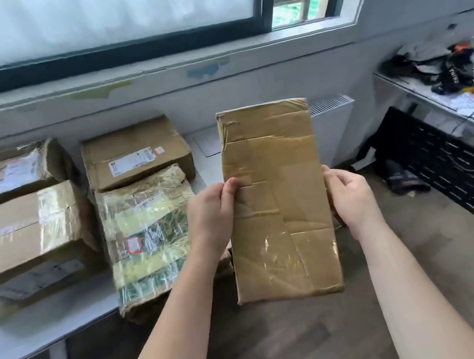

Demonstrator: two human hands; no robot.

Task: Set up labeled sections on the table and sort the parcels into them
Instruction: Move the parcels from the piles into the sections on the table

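Observation:
I hold a long, flat brown cardboard parcel (277,201), taped and creased, in the air to the right of the white table (37,332). My left hand (211,210) grips its left edge, thumb on the front face. My right hand (351,193) grips its right edge. On the table lie several parcels: a green-patterned taped one (148,235) at the front, hanging over the table edge, a brown box with a white label (133,153) behind it, a large taped box (22,233) to the left, and another box (4,174) at the back left.
A wall with a window sill runs behind the table. A white radiator (334,121) stands behind the held parcel. At the right are a second table with clutter (457,75) and a black perforated panel (457,177). The floor lies below my arms.

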